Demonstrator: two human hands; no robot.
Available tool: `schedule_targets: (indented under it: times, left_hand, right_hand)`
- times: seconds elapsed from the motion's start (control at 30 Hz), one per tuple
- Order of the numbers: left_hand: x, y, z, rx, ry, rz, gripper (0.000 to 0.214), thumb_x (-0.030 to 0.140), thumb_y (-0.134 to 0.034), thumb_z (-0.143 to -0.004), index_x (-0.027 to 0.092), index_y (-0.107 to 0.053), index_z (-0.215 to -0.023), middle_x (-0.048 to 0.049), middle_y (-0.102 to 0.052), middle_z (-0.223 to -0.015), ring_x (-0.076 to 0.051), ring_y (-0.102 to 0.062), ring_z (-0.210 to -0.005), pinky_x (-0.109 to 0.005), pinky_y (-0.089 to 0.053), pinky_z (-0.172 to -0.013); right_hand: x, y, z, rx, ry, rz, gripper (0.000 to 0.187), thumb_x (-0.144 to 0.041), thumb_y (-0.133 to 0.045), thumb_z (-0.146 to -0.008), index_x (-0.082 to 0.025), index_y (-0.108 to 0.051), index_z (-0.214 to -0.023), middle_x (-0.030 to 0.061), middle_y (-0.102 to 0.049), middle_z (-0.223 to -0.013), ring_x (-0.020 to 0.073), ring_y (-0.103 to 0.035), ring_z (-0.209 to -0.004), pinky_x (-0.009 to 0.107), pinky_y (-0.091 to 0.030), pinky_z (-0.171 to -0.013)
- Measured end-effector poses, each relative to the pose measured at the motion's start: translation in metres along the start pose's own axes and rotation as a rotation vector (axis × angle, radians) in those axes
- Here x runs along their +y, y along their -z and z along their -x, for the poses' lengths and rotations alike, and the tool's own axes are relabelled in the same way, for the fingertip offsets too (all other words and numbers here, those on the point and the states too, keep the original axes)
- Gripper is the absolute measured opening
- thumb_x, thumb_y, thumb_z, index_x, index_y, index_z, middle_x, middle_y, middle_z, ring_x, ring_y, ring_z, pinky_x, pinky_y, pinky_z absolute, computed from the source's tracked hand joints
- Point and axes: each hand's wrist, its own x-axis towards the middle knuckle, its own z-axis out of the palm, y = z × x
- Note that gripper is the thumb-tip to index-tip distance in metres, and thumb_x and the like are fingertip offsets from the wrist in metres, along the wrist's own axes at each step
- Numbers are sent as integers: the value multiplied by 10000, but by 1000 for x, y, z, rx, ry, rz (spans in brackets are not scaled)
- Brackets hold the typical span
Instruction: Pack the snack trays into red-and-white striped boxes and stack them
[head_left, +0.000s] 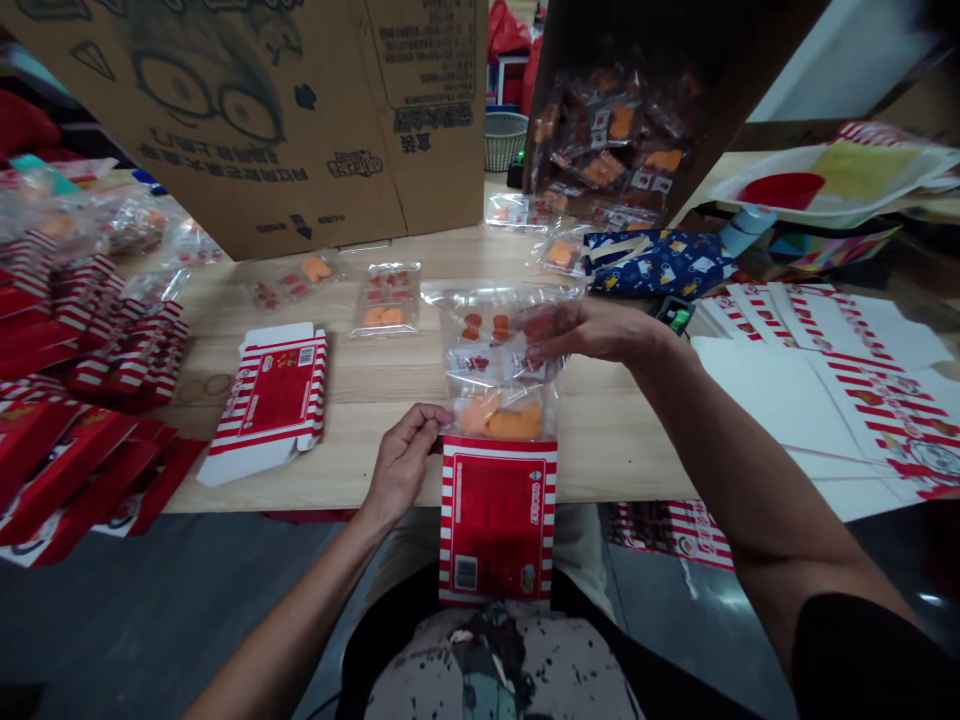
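Observation:
A red-and-white striped box (496, 520) rests against my body at the table's front edge, its top end facing away from me. Partly in that opening lies a clear plastic bag (499, 365) with orange pieces and small printed packets inside. My right hand (589, 332) is closed on the upper right part of the bag; its fingertips show through the film. At the box's upper left corner, my left hand (409, 450) pinches the edge near the opening. Another striped box (271, 395) lies on the table to the left, end flaps open.
Stacked striped boxes (97, 330) fill the left side. A large carton (300, 120) stands at the back left; an open carton (615, 130) behind holds several filled bags. Flat box blanks (817, 400) lie on the right, below a blue patterned pouch (660, 262).

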Motion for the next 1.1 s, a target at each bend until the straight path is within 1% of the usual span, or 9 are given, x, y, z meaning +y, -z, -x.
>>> schedule_targets:
  times: [0.1,0.2,0.33,0.47,0.63,0.73,0.87,0.97,1.1]
  left_hand:
    - [2,-1,4,-107,41,0,295,463,-653,-866,184,-619,-954,-15,-617,-846,-154,-536,-750,-264,-431,-712]
    - [5,-6,5,-77,57,17,302,448,-729,-825,192,-587,-897,6,-581,-817,-141,-516,-754,-243,-419,-712]
    - [1,-7,6,-76,99,244,391,412,-810,-767,216,-559,-995,35,-571,-819,-116,-531,-731,-224,-420,-698]
    - [-3,-2,8,-139,75,148,447,346,-874,-720,213,-554,-1002,34,-587,-841,-99,-522,-716,-208,-405,-659]
    - [6,-1,8,-184,69,111,425,332,-871,-729,205,-535,-955,43,-586,-822,-78,-521,-673,-196,-401,-614]
    - [11,-3,8,-214,50,161,477,280,-873,-732,225,-484,-1004,40,-637,-870,-82,-577,-715,-195,-437,-652]
    - [12,-2,11,-219,51,223,731,252,-871,-730,255,-391,-1281,-29,-715,-1038,-148,-677,-862,-279,-518,-807]
    - [14,-1,12,-215,38,220,904,260,-861,-742,252,-292,-1445,-74,-723,-1099,-189,-701,-923,-325,-531,-865]
    - [13,1,17,-226,9,201,980,264,-837,-778,256,-213,-1533,-66,-722,-1037,-177,-693,-867,-300,-535,-804]
  right_hand:
    - [-8,-2,2,-127,-61,34,182,-235,-816,-714,-173,-777,-881,9,-748,-843,142,-666,-714,235,-567,-640]
    - [-7,-8,3,-182,-62,25,221,-242,-817,-718,-181,-777,-926,5,-756,-871,147,-678,-733,237,-574,-658]
    - [19,-17,3,-169,-149,-54,288,-269,-823,-705,-151,-762,-961,33,-746,-838,174,-676,-699,260,-575,-619]
    - [30,-19,8,-164,-189,4,285,-256,-815,-729,-153,-757,-988,52,-753,-926,212,-702,-864,306,-605,-757]
    - [-11,-13,11,43,107,-23,534,-252,-814,-758,-188,-661,-1266,39,-733,-1055,183,-713,-865,303,-601,-757]
    - [-27,-9,7,152,241,26,448,-285,-747,-842,-195,-668,-1274,18,-732,-958,132,-683,-726,243,-563,-651]
    - [-17,-10,2,-92,181,167,302,-338,-698,-911,-154,-756,-1142,36,-740,-861,133,-658,-697,245,-546,-671]
    - [5,-22,0,-297,164,271,286,-345,-682,-929,-175,-765,-1143,56,-743,-961,171,-673,-832,289,-550,-769]
    - [32,-48,2,-404,300,525,196,-290,-617,-968,-202,-791,-992,89,-664,-1218,218,-629,-1100,373,-498,-995]
